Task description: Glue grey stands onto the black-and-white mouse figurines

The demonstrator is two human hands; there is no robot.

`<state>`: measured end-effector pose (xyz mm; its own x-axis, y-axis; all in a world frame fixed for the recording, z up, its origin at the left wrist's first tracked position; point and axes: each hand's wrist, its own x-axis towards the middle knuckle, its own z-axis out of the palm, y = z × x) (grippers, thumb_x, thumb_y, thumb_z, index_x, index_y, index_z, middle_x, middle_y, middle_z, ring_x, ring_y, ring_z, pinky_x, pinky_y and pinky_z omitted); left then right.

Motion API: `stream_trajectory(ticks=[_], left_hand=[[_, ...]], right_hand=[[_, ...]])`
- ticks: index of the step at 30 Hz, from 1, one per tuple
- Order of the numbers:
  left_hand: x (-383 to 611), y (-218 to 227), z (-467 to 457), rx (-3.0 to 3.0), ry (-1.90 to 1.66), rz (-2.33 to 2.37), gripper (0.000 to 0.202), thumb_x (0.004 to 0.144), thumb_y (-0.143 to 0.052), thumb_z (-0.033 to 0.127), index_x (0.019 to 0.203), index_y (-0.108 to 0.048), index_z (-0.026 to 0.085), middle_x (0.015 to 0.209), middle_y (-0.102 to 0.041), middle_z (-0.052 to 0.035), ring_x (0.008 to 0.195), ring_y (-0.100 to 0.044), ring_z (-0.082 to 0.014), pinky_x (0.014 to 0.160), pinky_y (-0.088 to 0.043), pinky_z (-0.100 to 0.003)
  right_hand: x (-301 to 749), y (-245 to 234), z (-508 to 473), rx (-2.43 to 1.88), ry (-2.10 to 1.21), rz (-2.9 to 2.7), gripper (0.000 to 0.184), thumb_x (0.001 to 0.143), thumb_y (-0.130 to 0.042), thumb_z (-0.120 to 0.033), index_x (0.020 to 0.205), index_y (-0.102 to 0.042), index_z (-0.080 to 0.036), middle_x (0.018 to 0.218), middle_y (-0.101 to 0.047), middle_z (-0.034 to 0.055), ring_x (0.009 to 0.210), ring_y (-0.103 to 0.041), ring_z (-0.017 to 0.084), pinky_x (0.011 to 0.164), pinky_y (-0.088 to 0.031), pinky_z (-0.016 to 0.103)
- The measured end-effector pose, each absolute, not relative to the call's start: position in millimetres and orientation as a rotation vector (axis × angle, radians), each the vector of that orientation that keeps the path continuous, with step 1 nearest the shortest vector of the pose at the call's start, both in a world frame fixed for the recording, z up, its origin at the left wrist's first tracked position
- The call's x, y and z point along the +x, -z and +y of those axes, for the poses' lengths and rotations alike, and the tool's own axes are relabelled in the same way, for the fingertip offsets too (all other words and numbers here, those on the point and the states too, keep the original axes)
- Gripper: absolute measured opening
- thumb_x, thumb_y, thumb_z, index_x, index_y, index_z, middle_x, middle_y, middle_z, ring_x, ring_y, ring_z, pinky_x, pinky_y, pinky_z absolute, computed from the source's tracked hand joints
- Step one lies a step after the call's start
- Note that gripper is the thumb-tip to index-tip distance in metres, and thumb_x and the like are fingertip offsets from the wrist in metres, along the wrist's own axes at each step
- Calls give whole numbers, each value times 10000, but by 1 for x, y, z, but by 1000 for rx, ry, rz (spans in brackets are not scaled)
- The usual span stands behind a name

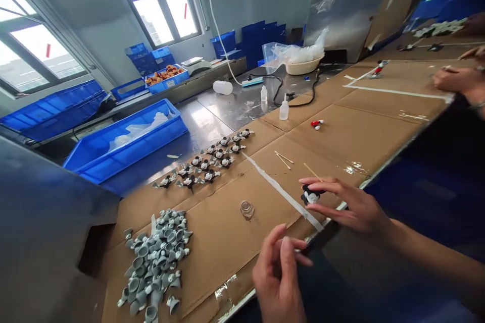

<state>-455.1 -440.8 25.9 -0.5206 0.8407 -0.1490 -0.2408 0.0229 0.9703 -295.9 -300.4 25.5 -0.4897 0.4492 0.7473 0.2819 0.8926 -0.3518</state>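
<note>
Between the thumb and fingers of my right hand [350, 207] is a small black-and-white figurine head [311, 196], held above the table's front edge. A thin stick [312, 170] shows just behind those fingers; whether they touch it I cannot tell. My left hand [280, 272] hovers lower down, near the edge, fingers loosely curled and apart, with nothing visible in it. Left of it lies a heap of grey cone-shaped parts [162, 247]. Several black-and-white figurine pieces [204, 164] stand in rows behind. A small round clear dish [247, 209] sits on the cardboard.
Cotton swabs [284, 160] and a small red-and-white part [317, 124] lie on the cardboard [220, 232]. Squeeze bottles [284, 110], a black cable [308, 101] and a blue bin [129, 136] are farther back. Another person's hands [454, 79] are at the far right, near a figurine [378, 68].
</note>
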Motion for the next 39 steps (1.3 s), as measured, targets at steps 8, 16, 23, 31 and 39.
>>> stream_trajectory(ticks=[8,16,23,31,39], left_hand=[[-650,-13,-480,1216,-997,3026,399,913,-434,396,1090,-687,144,1059,-674,-149,967,-581,-307,880,-459,-438],[-664,-21,-465,1170,-576,2979,284,857,-499,296,1012,-719,206,1031,-703,-126,1023,-535,-390,833,-419,-551],[-674,-24,-459,1126,-778,2883,321,806,-537,265,1043,-728,163,998,-695,-183,1082,-537,-420,915,-390,-609],[-654,-24,-475,717,-1730,2431,458,809,-621,480,1169,-620,196,1082,-701,-89,974,-689,-256,916,-534,-436],[-590,-20,-477,146,-2074,1430,517,505,-931,310,966,-737,177,953,-755,-71,823,-733,-196,810,-595,-276]], right_hand=[[-302,26,-261,-638,-127,-2154,326,944,-580,-467,1209,-534,-283,1143,-685,26,983,-699,198,883,-582,297],[-308,32,-254,-631,-160,-2207,293,967,-558,-396,1210,-526,-235,1193,-661,42,1065,-670,185,935,-549,279],[-313,25,-255,-646,-102,-2260,290,988,-523,-376,1221,-503,-205,1202,-647,74,1081,-662,198,929,-533,294],[-312,28,-253,-688,-81,-2274,320,977,-548,-382,1239,-491,-206,1231,-637,77,1120,-638,215,956,-516,353],[-314,17,-255,-553,-24,-2160,330,933,-635,-212,1246,-539,-253,1196,-673,59,1105,-646,201,968,-484,333]])
